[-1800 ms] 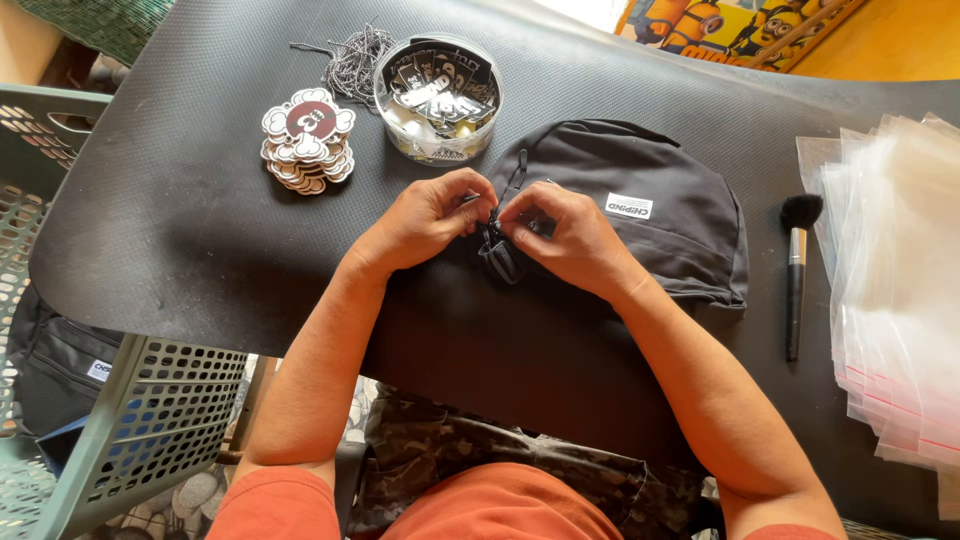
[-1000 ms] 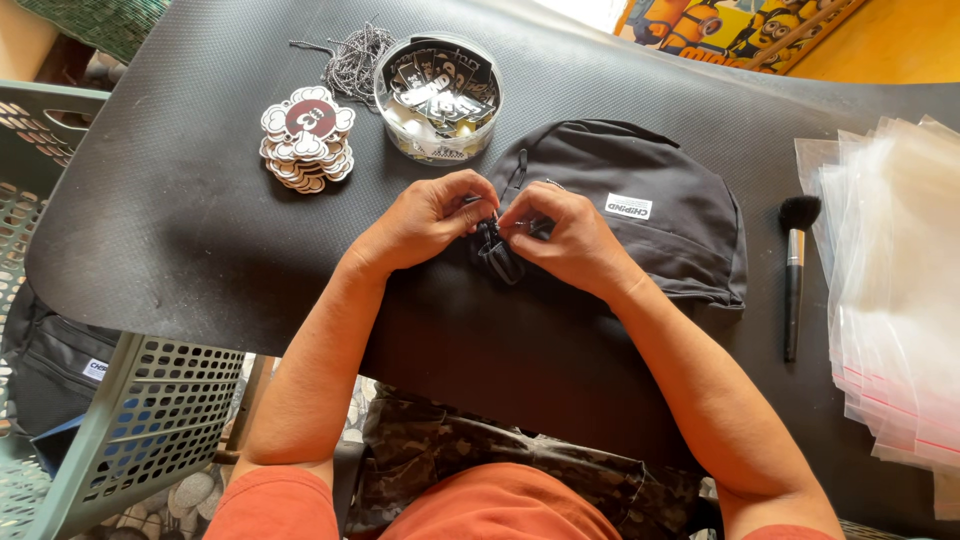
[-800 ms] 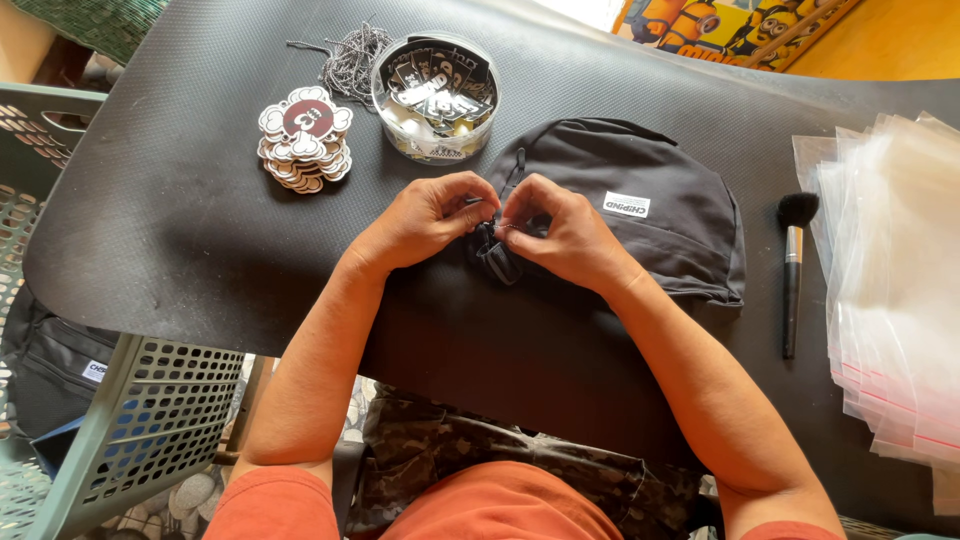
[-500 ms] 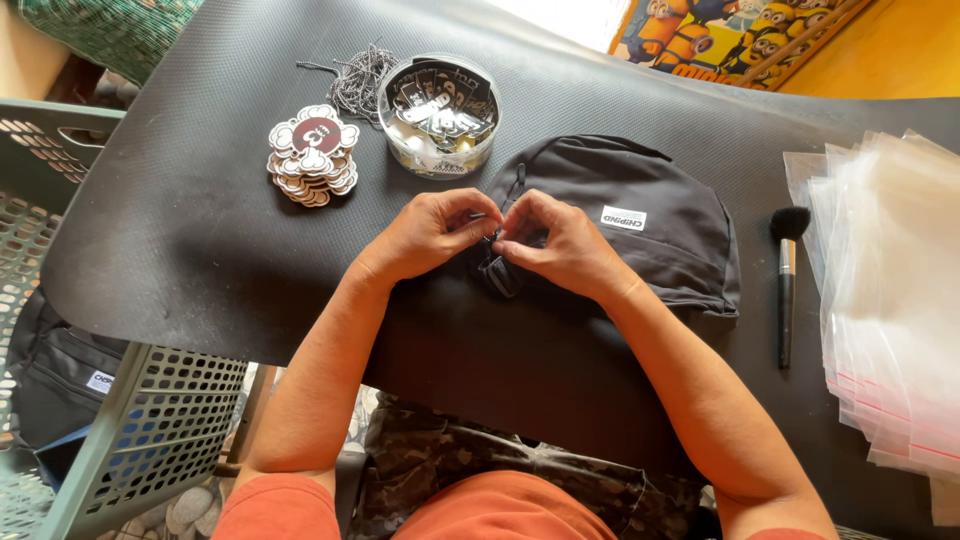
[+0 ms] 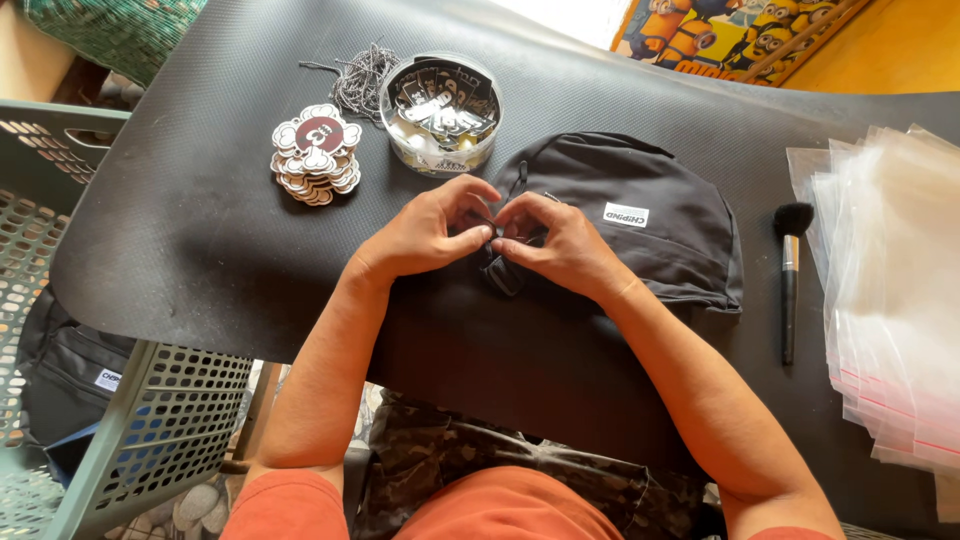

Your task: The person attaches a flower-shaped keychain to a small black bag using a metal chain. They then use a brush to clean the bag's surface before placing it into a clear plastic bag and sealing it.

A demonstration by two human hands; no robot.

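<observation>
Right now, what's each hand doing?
Left hand: pinched shut on the black backpack's zipper area.
Right hand: pinched shut there too.

Bare mat (image 5: pixel 200 240) lies open to the left of the pinch and toward the person, while the round tub (image 5: pixel 440 112) and sticker pile (image 5: pixel 316 153) crowd the far-left side, and the bag (image 5: pixel 650 215), brush (image 5: pixel 790 270) and plastic sleeves (image 5: pixel 890 300) block the right.

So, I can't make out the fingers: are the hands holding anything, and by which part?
Both the left hand and right hand pinch a small dark piece at the near edge of the black bag; what it is cannot be told.
</observation>
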